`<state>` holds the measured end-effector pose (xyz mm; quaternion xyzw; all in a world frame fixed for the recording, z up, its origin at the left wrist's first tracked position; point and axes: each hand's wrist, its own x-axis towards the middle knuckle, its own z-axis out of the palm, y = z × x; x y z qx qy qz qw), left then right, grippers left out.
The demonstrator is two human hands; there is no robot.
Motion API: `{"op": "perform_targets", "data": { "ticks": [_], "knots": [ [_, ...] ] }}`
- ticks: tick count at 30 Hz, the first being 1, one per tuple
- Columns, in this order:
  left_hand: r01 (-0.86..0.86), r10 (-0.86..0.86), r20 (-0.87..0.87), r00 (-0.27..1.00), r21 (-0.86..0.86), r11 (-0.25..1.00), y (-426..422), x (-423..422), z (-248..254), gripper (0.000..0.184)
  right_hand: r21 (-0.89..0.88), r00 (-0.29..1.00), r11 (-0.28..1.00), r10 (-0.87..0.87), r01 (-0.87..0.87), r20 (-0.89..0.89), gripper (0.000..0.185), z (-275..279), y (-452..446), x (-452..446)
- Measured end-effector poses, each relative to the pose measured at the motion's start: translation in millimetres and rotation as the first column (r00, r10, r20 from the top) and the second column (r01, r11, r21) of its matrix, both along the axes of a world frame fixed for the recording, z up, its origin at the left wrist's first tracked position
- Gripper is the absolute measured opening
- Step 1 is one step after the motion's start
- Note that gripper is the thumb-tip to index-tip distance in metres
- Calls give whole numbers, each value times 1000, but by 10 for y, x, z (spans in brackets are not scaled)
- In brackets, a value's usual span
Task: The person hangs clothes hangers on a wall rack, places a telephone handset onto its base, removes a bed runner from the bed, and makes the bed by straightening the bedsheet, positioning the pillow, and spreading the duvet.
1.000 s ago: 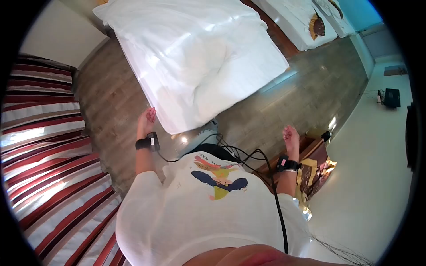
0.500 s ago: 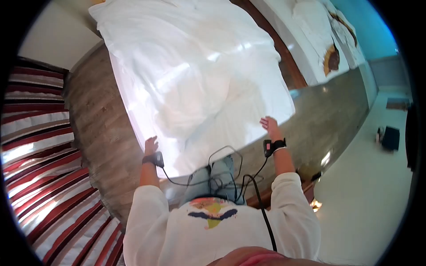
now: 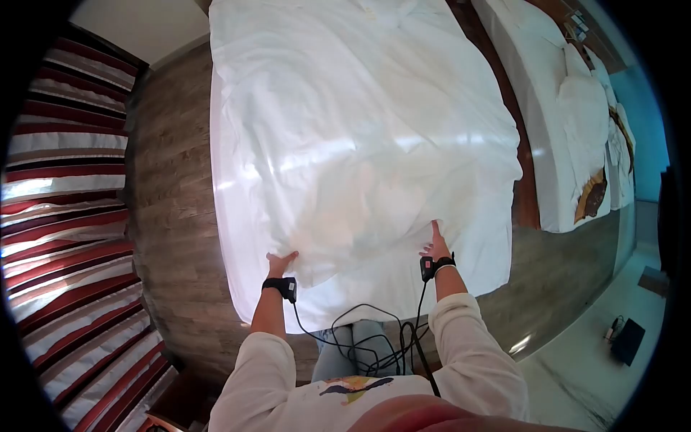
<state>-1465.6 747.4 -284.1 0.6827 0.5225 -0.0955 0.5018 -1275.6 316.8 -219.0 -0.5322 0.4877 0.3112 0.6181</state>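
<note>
A white bed cover (image 3: 353, 108) with soft wrinkles and a faint tan tint lies across the bed in front of me. My left hand (image 3: 279, 263) is at its near left part, thumb and fingers apart against the cloth. Farther right, my right hand (image 3: 435, 246) touches or hovers just over the cover, one digit stretched forward and the others partly bent. No grip on the fabric can be made out at either hand. A slanting crease in the cover runs between them. Each wrist carries a black strapped device, the left one (image 3: 282, 289) and the right one (image 3: 428, 268).
Black cables (image 3: 374, 345) hang from the wrist devices before my legs. Red, white and black striped curtains (image 3: 72, 216) stand at the left beside wooden flooring (image 3: 169, 180). Another white bed (image 3: 536, 115) is at the right, with a brown-and-gold patterned cloth (image 3: 592, 196) on it.
Both hands have moved forward and inward over the near part of the cover. My view has shifted, and the cover now reaches closer to my body.
</note>
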Motion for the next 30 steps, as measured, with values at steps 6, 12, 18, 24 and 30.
{"op": "perform_targets", "data": {
  "ticks": [6,12,18,24,30],
  "knots": [
    [-12,17,-27,999,195,981,-164,-282,82,56,676,928,718,-348,169,137,67,158,62,289],
    [-221,287,145,947,-356,908,-268,-296,958,42,-236,747,953,297,-192,595,23,-171,-160,526],
    [-135,176,284,943,-159,978,119,-367,1653,48,-56,895,998,23,2,445,16,967,-373,139],
    [-99,169,398,902,-190,977,456,-852,3355,34,178,780,965,40,-193,624,15,1918,-853,-479],
    [-112,134,-20,991,438,892,722,-2494,2490,45,122,924,965,181,-233,338,12,1858,-820,-2124]
  ]
}}
